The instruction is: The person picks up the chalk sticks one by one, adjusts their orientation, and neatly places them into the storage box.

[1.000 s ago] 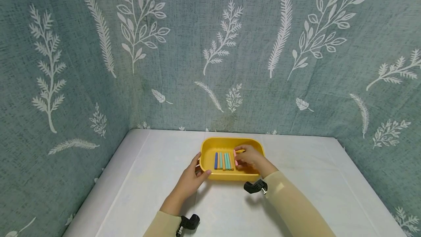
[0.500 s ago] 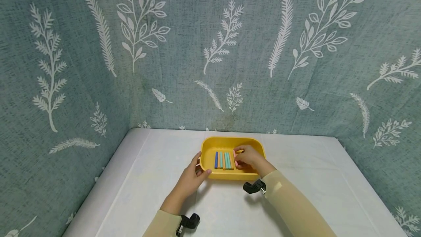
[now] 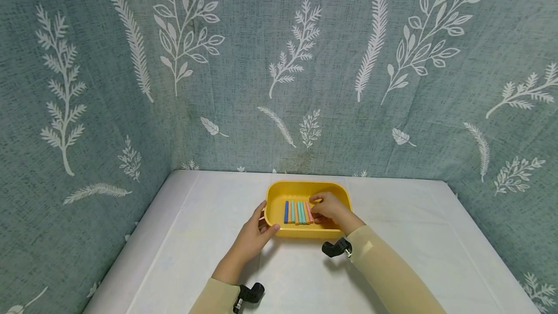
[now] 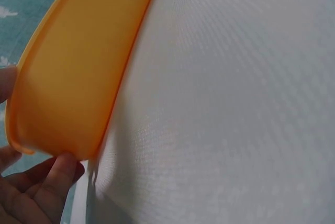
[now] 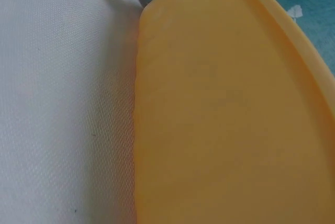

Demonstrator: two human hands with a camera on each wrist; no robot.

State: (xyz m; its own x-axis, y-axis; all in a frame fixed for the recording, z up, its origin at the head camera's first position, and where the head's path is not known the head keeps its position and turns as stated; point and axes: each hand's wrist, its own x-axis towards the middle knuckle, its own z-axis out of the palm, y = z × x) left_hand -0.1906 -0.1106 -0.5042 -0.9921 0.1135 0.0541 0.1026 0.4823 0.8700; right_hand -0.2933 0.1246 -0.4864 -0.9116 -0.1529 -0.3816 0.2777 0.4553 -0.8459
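Observation:
A yellow tray [image 3: 305, 234] stands on the white table in the head view. Several chalk sticks [image 3: 297, 213] in blue, orange and teal lie side by side on its floor. At the right end of that row is a pink chalk stick [image 3: 309, 212]. My right hand [image 3: 330, 209] reaches into the tray, its curled fingers pinching the pink stick at its right side. My left hand [image 3: 255, 234] grips the tray's left end, thumb at the front rim. In the left wrist view the left hand's fingers [image 4: 60, 174] press the tray's corner. The tray wall [image 5: 225, 103] hides the right hand in the right wrist view.
The white table [image 3: 209, 217] extends to both sides of the tray and in front of it. Patterned teal fabric [image 3: 244, 62] rises behind the table and along its sides. A black wrist camera [image 3: 337, 247] hangs below the right wrist close to the tray's front.
The pink chalk stick, apart from the row and tilted before, has shifted left against the last orange stick. My left hand and the tray stay in place.

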